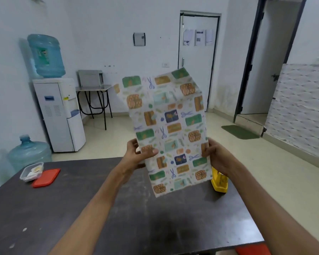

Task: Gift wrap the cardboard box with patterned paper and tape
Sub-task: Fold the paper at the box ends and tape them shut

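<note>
White paper (168,129) with green, orange and blue pictures, held upright in the middle of the frame above the table (63,208), left hand (139,155) pinching its left edge, right hand (216,157) pinching its right edge

Yellow object (219,184) half behind patterned paper (166,124) and right hand (217,157), kind unclear

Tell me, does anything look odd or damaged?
The patterned paper, held by the left hand and right hand, has a ragged lower edge and its top bends over. On the table, a red lid lies beside the open clear container. No cardboard box shows.
</note>
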